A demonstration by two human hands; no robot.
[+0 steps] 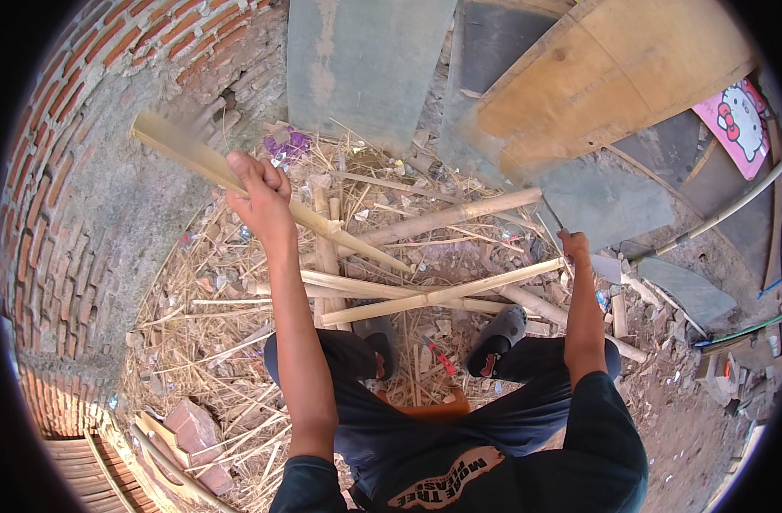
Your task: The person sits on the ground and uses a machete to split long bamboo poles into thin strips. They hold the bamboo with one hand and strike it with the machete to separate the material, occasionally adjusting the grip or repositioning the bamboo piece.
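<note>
My left hand (262, 198), raised at the left, is closed around a long split length of bamboo (185, 150). The piece slants from upper left down toward the middle; its far left end is smeared by motion. At the right, my right hand (573, 244) is closed on the handle of a knife (551, 212) with a thin, dark blade seen nearly edge-on. The blade points up and left, close to the end of a round bamboo pole (459, 210) on the ground. Between the hands, two split bamboo strips (493, 280) lie crossed before my feet.
Straw, bamboo scraps and rubble (228, 342) cover the ground. A red-handled tool (443, 359) lies between my shoes, near an orange seat (425, 409). A brick wall (74, 197) rises at left; grey boards (365, 68) and a brown panel (613, 77) lean at the back.
</note>
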